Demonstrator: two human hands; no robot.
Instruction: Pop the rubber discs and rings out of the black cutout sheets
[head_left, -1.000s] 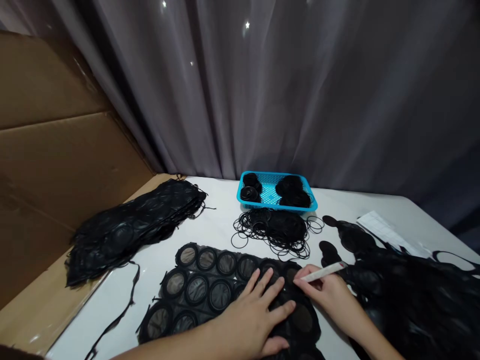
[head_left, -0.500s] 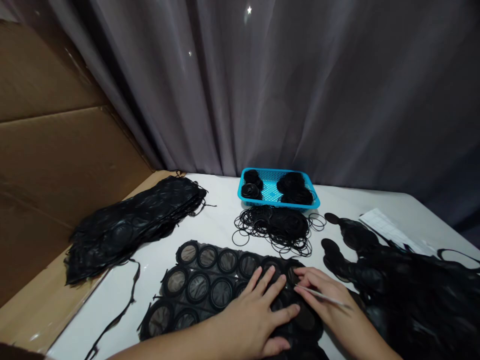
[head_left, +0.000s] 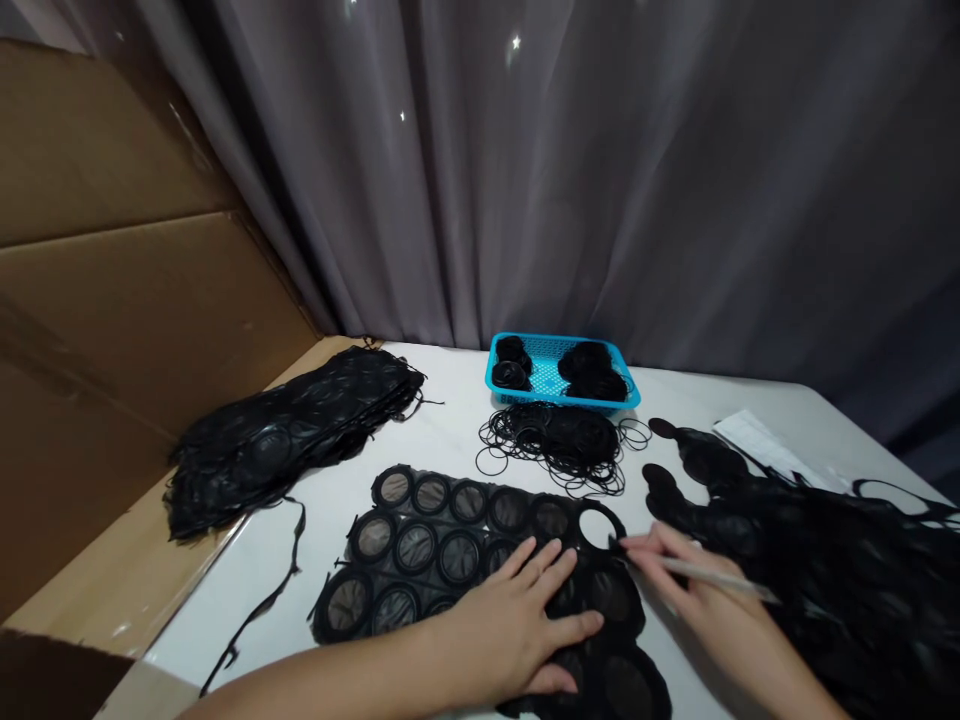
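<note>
A black rubber sheet [head_left: 442,550] moulded with rows of rings lies on the white table [head_left: 450,445] in front of me. My left hand [head_left: 517,630] lies flat on its near right part, fingers spread. My right hand [head_left: 694,595] pinches a thin white stick-like tool [head_left: 712,572] whose tip touches the sheet's far right edge, beside a ring hole [head_left: 598,527] that shows the white table through it.
A pile of loose black rings [head_left: 559,445] lies behind the sheet, before a blue basket [head_left: 547,375] holding black ring bundles. A stack of black sheets [head_left: 292,435] sits at left, black scraps [head_left: 810,560] at right. Cardboard [head_left: 135,330] stands left; a grey curtain hangs behind.
My right hand turned the white tool from pointing up-right to lying low, and shifted right. One ring hole at the sheet's far right now shows bare white table. My left hand stayed flat.
</note>
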